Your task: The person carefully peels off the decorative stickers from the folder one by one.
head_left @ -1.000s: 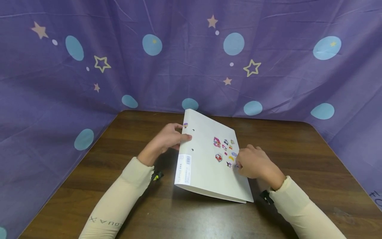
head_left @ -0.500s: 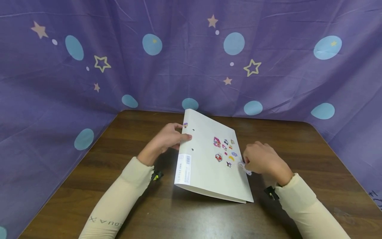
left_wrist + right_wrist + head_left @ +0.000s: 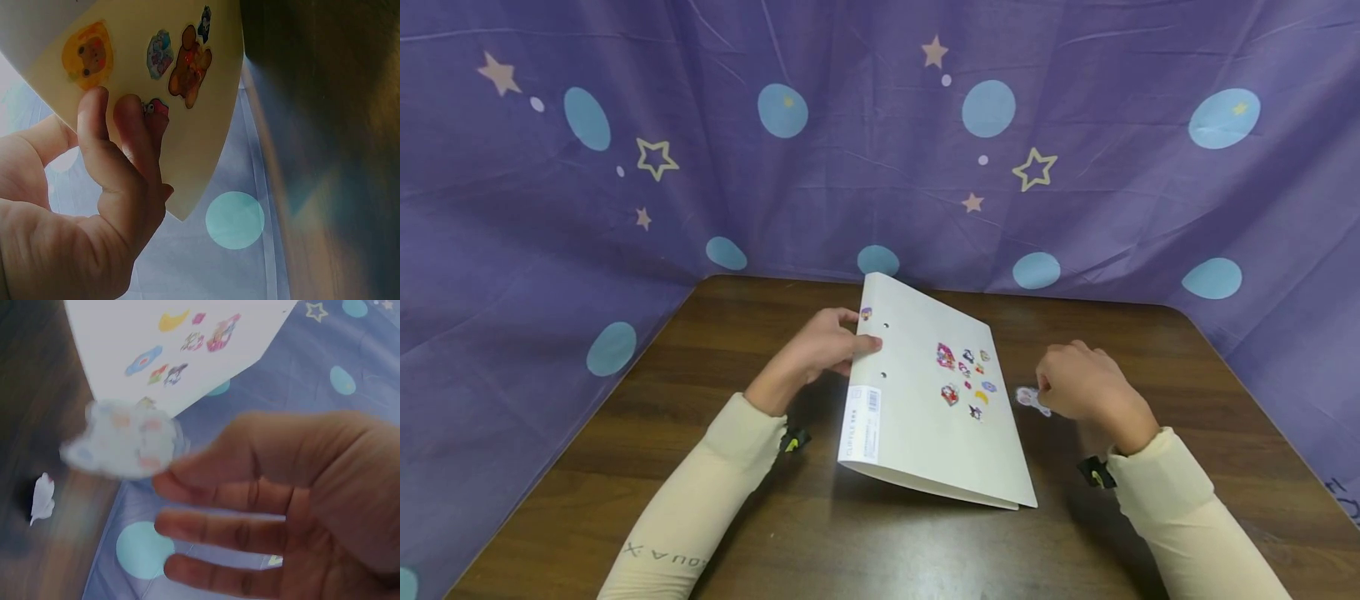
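A white clip file folder [image 3: 917, 433] with colourful stickers on its cover rests on the wooden table, its near end slightly raised. My left hand [image 3: 823, 346] grips its spine, thumb on top. In the left wrist view the fingers [image 3: 134, 134] lie against the folder's underside [image 3: 206, 134], which bears more stickers, one of them a brown bear [image 3: 189, 65]. Right of the folder, my right hand [image 3: 1086, 387] pinches a white animal-shaped sticker [image 3: 1033, 401] by its edge between thumb and forefinger. Blurred in the right wrist view, that sticker [image 3: 125, 440] hangs apart from the cover.
A small white scrap [image 3: 42, 499] shows near the wooden surface in the right wrist view. The brown wooden table [image 3: 647, 483] ends at the back against a purple curtain [image 3: 880, 183] with stars and blue ovals.
My right hand has moved off the folder's right part, rightward, with the sticker pulled away from the cover in its fingers. The left hand and folder have stayed put.
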Motion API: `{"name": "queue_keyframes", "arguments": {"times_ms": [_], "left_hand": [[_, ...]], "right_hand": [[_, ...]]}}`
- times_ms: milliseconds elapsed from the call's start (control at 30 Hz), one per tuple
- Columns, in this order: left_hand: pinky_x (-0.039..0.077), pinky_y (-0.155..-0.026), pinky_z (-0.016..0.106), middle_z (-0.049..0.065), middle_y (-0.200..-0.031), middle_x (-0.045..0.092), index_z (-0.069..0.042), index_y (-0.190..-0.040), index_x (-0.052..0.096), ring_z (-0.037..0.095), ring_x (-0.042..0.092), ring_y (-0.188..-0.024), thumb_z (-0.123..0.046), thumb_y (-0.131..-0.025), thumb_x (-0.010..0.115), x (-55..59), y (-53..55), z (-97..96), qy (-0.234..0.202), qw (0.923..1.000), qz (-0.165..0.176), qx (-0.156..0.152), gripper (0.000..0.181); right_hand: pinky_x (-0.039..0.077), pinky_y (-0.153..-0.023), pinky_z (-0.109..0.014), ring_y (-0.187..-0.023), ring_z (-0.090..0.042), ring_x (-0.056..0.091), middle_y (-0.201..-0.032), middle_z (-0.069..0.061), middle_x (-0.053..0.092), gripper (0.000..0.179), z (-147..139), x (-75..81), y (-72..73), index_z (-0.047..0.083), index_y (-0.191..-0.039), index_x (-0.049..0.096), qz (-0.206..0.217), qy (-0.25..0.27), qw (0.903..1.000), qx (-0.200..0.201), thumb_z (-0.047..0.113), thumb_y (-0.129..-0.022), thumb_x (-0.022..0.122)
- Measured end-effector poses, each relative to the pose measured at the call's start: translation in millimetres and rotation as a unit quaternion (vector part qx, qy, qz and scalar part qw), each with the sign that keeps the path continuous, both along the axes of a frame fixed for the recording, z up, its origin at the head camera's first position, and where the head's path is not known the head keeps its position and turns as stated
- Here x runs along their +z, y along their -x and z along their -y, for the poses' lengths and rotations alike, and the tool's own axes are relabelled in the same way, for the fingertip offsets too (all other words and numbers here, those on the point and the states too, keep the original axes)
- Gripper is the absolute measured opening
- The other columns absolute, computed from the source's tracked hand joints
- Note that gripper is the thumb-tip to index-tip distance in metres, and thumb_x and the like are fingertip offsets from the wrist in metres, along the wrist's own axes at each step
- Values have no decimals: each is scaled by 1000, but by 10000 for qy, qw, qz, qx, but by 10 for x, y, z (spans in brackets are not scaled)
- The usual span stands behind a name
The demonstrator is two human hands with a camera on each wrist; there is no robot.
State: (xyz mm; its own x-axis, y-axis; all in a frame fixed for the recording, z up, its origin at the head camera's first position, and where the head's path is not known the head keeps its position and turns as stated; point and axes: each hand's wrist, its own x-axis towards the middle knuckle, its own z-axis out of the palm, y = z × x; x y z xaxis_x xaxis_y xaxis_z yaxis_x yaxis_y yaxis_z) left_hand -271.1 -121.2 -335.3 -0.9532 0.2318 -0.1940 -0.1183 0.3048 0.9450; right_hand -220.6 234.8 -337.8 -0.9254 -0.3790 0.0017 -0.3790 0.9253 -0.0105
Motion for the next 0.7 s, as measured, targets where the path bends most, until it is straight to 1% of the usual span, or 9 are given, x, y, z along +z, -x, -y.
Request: {"name": "queue_keyframes", "arguments": {"times_ms": [100, 200, 267, 333, 400, 500, 567, 633, 700], "left_hand": [[64, -67, 42, 24, -100, 71, 7, -138, 46, 26, 73, -76, -6, -91, 75, 2, 0, 4, -13, 10000, -3, -25, 56], [64, -67, 42, 24, -101, 71, 7, -138, 46, 26, 73, -76, -6, -91, 75, 1, -1, 6, -15, 10000, -5, -33, 56], [64, -67, 42, 24, -101, 70, 7, -138, 46, 26, 73, -76, -6, -91, 75, -2, 1, 5, -22, 10000, 4, -24, 56], [64, -67, 42, 23, -101, 70, 7, -138, 46, 26, 73, -76, -7, -91, 75, -3, 1, 4, -15, 10000, 11, -12, 56], [64, -67, 42, 23, -101, 71, 7, -138, 47, 26, 73, -76, -7, -91, 75, -3, 0, 4, -13, 10000, 14, -5, 56], [64, -66, 41, 23, -100, 71, 7, -137, 47, 26, 73, -76, -7, -91, 75, -2, -2, 7, -13, 10000, -1, -9, 55], [64, -66, 41, 23, -99, 71, 8, -136, 47, 26, 73, -75, -6, -91, 75, -4, -1, 10, -34, 10000, -8, -14, 55], [64, -65, 41, 23, -98, 72, 8, -135, 48, 26, 73, -74, -6, -91, 75, -8, 5, 13, -56, 10000, -20, -21, 54], [64, -65, 41, 24, -97, 72, 8, -135, 48, 26, 74, -74, -6, -91, 75, -12, 13, 16, -85, 10000, -32, -33, 53]], "right_hand": [[44, -66, -50, -85, -36, 51, -80, -3, 56, 29, -45, -1, 27, 18, -60, 56, -13, -143, 9994, -310, 13, -83, 73], [44, -75, -60, -94, -45, 53, -92, -12, 63, 17, -77, -15, 58, 13, -70, 65, 47, -289, 9974, -663, 13, -85, 72], [44, -78, -64, -98, -48, 52, -99, -17, 65, 7, -88, -35, 78, 11, -79, 69, 78, -370, 9959, -816, 10, -86, 70], [44, -79, -65, -97, -49, 53, -100, -18, 65, 2, -90, -75, 104, 9, -83, 71, 105, -403, 9950, -908, 8, -85, 69], [45, -79, -65, -96, -48, 54, -97, -18, 66, 2, -83, -119, 124, 7, -86, 71, 163, -408, 9946, -935, 9, -86, 72], [47, -80, -65, -95, -46, 56, -95, -17, 67, 9, -60, -185, 152, 6, -88, 70, 304, -447, 9946, -884, 13, -86, 77], [49, -77, -63, -93, -44, 57, -95, -17, 67, 8, -42, -208, 156, 5, -91, 70, 371, -483, 9948, -812, 10, -88, 75], [50, -75, -61, -90, -42, 57, -95, -17, 68, 4, -27, -222, 160, 3, -93, 70, 416, -524, 9949, -754, 5, -90, 70], [50, -72, -58, -86, -39, 56, -93, -16, 67, 4, -22, -228, 158, 2, -93, 69, 422, -540, 9951, -711, 1, -90, 66]]}}
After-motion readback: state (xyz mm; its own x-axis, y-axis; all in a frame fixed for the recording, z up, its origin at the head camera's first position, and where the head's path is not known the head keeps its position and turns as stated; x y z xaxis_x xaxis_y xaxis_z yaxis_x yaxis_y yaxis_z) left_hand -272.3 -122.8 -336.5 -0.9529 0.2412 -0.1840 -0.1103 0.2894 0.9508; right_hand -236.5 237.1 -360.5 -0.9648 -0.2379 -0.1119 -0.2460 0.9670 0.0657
